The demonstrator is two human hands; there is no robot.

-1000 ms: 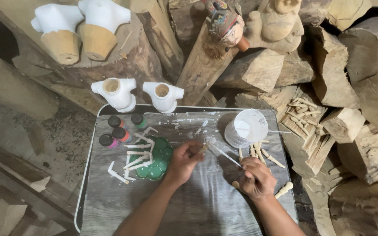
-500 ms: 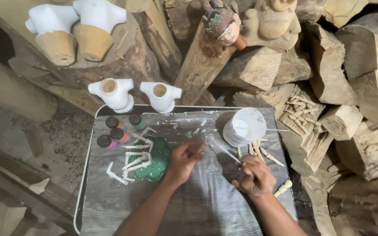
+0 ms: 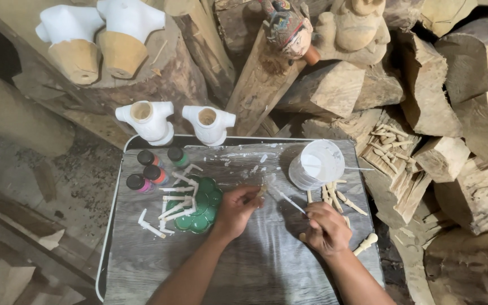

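On grey wood-grain tray (image 3: 142,265), centre: left hand (image 3: 236,210), fingers pinched on a small wooden piece (image 3: 262,191). Right hand (image 3: 327,227), fingers curled round a thin white-tipped brush (image 3: 287,199), tip just beside the piece. White paint cup (image 3: 317,164) behind the r. hand, unpainted pegs (image 3: 334,196) between them. Green palette (image 3: 200,206) w/ white-coated pegs lies l. of the left hand; paint bottles (image 3: 152,168) near it. Two white torso forms (image 3: 176,120) at tray's far edge.

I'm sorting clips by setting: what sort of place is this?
Probably a woodcarver's workshop where puppets or dolls get painted: split logs stacked around, white-primed wooden torsos, small paint bottles on the tray.
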